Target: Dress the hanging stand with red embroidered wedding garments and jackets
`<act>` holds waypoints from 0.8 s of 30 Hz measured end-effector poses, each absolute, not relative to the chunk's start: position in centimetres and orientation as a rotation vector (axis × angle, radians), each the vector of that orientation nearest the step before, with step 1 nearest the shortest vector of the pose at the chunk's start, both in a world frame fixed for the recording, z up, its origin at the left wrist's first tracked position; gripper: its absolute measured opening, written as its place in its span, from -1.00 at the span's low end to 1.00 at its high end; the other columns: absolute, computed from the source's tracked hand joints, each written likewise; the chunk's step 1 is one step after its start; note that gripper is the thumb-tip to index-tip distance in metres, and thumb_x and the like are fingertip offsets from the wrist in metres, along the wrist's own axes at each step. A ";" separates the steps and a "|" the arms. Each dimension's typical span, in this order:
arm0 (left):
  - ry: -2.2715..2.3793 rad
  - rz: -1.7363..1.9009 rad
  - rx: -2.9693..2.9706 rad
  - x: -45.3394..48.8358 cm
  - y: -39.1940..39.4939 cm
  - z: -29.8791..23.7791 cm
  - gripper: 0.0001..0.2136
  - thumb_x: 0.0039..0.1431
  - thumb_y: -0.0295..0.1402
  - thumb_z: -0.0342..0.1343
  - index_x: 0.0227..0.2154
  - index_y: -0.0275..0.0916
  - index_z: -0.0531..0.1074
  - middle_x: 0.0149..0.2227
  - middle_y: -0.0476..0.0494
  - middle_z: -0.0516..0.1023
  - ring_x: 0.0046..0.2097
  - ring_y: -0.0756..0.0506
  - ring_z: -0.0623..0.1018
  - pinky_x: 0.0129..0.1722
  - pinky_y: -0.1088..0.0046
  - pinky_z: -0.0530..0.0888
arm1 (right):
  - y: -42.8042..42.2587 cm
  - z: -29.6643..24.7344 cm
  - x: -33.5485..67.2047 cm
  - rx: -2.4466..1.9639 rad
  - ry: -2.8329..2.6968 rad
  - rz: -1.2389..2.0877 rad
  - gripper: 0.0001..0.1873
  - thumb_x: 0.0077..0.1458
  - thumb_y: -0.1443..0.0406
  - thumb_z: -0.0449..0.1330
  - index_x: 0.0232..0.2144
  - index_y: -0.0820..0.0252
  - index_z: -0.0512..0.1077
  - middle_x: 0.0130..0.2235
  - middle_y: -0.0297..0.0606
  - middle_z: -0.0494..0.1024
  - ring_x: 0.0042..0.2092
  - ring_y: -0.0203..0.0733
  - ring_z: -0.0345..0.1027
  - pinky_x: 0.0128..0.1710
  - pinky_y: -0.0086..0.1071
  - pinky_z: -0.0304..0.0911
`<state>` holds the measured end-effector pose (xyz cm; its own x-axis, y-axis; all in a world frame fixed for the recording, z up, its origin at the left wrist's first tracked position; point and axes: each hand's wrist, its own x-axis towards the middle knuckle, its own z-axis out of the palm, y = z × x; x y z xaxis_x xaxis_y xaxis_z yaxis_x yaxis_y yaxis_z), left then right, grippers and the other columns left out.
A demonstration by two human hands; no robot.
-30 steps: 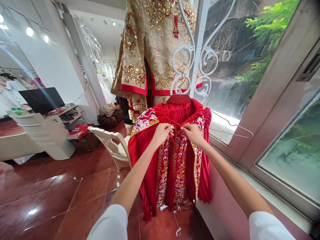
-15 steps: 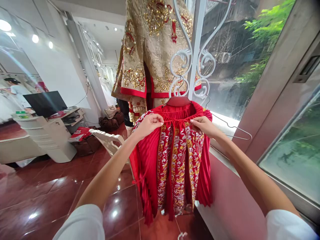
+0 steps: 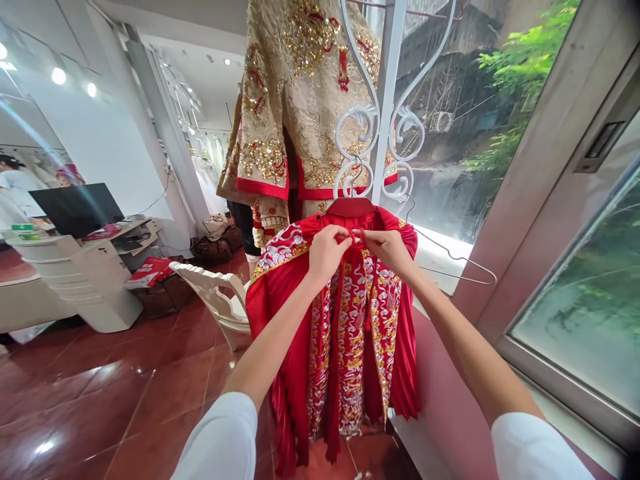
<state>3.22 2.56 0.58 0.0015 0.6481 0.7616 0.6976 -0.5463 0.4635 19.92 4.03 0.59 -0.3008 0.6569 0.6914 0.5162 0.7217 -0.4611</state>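
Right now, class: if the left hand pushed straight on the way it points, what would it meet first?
Probably the right hand: the left hand points across the red skirt's waistband toward it, fingertips nearly touching.
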 end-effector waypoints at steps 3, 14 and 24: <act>-1.457 -1.763 -2.443 3.5 3.3 0.3 -0.85 -0.02 -0.29 0.18 -0.45 -0.28 0.47 -0.44 -0.03 0.52 -0.47 0.01 0.38 -0.42 0.50 0.28 | 4.3 0.0 19.3 -1.025 -2.063 -0.206 -0.66 0.15 0.28 0.00 -0.10 0.15 0.49 -0.40 -0.17 0.54 -0.44 -0.26 0.29 -0.46 -0.44 -0.01; -1.561 -1.391 -2.533 3.2 3.1 0.4 -0.92 0.00 -0.40 0.05 -0.53 -0.26 0.37 -0.54 0.00 0.40 -0.49 0.00 0.34 -0.47 0.49 0.21 | 6.0 -1.3 19.2 -0.824 -2.172 -0.133 -0.66 0.20 0.28 -0.08 -0.30 0.23 0.49 -0.28 -0.18 0.51 -0.30 -0.23 0.34 -0.35 -0.49 0.09; -1.383 -1.320 -2.475 2.0 2.5 -0.8 -0.96 0.06 -0.50 -0.04 -0.44 -0.25 0.27 -0.25 -0.12 0.34 -0.26 -0.04 0.39 -0.20 0.44 0.33 | 5.8 -1.1 19.7 -0.870 -2.043 -0.151 -0.85 -0.06 0.32 0.05 -0.50 0.24 0.41 -0.46 -0.25 0.42 -0.44 -0.27 0.21 -0.42 -0.45 0.06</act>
